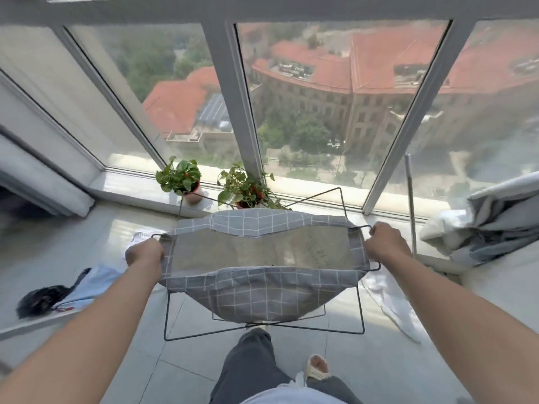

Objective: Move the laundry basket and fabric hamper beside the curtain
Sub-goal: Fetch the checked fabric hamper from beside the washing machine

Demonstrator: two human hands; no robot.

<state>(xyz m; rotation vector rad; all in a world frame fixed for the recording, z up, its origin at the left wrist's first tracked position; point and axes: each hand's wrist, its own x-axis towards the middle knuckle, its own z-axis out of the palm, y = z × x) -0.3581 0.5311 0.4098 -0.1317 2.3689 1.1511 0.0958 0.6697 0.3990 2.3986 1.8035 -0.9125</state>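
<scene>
Both hands, L hand (pixel 145 253) + R hand (pixel 385 241), grip fabric hamper (pixel 256 284) frame ends.

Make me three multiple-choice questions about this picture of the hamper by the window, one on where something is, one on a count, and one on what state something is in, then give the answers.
1. Where do the potted plants stand?
A. On the window ledge beyond the fabric hamper
B. Inside the hamper
C. On the floor behind the person

2. How many potted plants are there?
A. One
B. Two
C. Four

3. How is the hamper being handled?
A. It lies folded flat on the floor, untouched
B. One hand holds it while the other hangs idle
C. The left hand and right hand each grip one end of its wire frame

Answers:
1. A, both pots sit on the pale ledge at the glass, past the hamper's far edge.
2. B, two leafy pots show side by side.
3. C, fingers curl round the frame at both ends.
</scene>
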